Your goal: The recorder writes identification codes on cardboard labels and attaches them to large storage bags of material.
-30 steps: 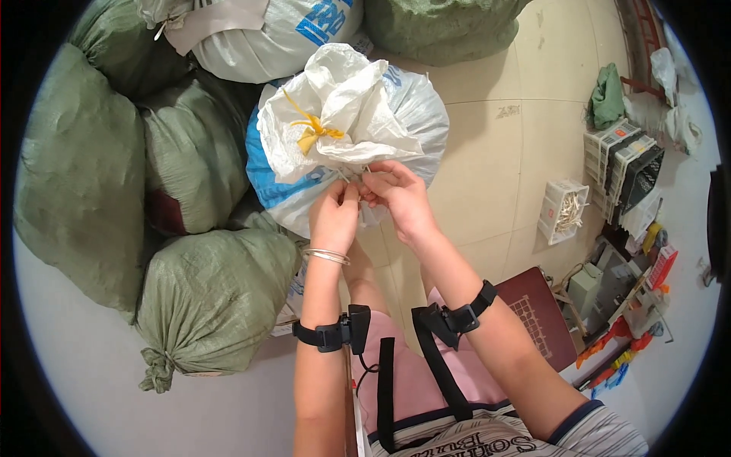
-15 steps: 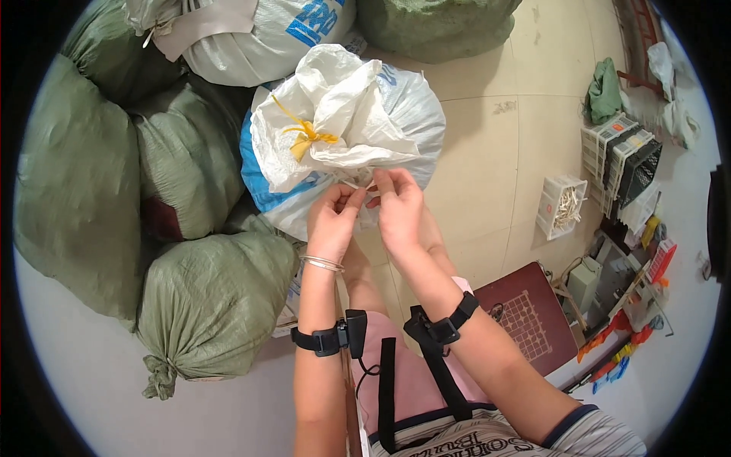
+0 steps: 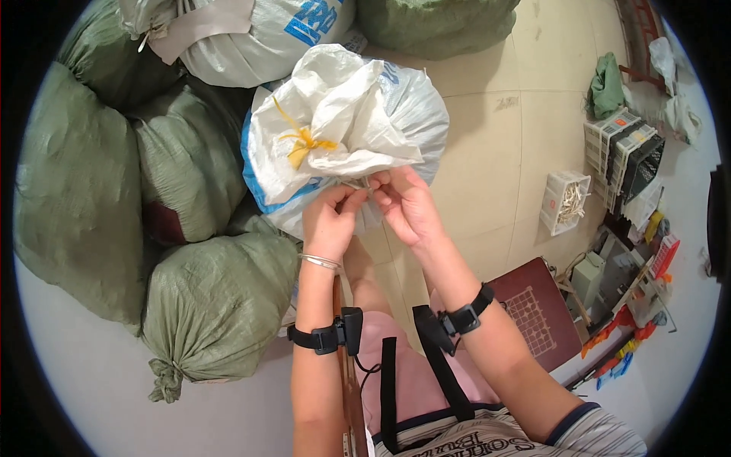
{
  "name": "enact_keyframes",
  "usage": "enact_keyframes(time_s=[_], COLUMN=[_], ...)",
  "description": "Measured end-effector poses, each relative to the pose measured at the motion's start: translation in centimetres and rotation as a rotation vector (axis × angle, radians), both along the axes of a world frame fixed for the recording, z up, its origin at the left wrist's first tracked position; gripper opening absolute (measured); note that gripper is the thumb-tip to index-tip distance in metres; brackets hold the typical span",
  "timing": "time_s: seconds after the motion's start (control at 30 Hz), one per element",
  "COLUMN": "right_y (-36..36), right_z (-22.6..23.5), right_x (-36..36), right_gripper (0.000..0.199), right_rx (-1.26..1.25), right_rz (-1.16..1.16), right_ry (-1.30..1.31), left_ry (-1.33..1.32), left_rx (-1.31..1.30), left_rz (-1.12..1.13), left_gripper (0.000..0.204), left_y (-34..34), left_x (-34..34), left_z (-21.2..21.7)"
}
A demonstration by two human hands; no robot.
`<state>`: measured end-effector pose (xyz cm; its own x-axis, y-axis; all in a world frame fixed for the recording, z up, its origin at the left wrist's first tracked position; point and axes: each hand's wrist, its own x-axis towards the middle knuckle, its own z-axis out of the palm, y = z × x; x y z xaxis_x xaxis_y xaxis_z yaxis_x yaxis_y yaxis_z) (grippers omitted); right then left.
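A white woven sack with blue print stands in front of me, its loose top bunched and tied with a yellow string. My left hand and my right hand meet at the sack's near side, just under the bunched top. The fingertips of both hands pinch a thin string or tie there; the tie itself is mostly hidden by my fingers. A bracelet is on my left wrist, and black straps wrap both forearms.
Several green woven sacks are piled at the left and back, with another white sack behind. On the tiled floor at the right are a small white crate, stacked boxes, a dark red board and colourful clutter.
Both hands have stayed at the sack's near side, shifting slightly as the fingers work at the tie. The sack's top has moved little.
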<state>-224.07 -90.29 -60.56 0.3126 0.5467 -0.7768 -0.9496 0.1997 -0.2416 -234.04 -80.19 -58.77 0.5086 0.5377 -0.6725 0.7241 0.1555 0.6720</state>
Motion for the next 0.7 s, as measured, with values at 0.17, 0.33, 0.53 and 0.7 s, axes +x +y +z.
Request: enact_keyframes(time_s=[0.17, 0.33, 0.53, 0.7], right_y=[0.1, 1.5, 0.1, 1.2], right_z=[-1.1, -0.6, -0.9, 1.6], right_x=[3.0, 4.7, 5.6, 5.7], right_gripper=[0.009, 0.008, 0.013, 0.026], right_rx=[0.128, -0.176, -0.029, -0.194], right_rz=[0.278, 0.257, 0.469, 0.871], right_ry=[-0.065, 0.002, -0.016, -0.091], left_ry=[0.022, -0.086, -0.028, 0.072], left_rx=[0.175, 0.476, 0.403, 0.566], left_rz=[-0.157, -0.320, -0.327, -0.484], left_gripper=[0.015, 0.012, 0.012, 0.014], left_y=[0.2, 3.0, 4.4, 3.9], left_x=[0.2, -3.5, -2.6, -1.3], left_z=[0.3, -2.1, -1.5, 1.2])
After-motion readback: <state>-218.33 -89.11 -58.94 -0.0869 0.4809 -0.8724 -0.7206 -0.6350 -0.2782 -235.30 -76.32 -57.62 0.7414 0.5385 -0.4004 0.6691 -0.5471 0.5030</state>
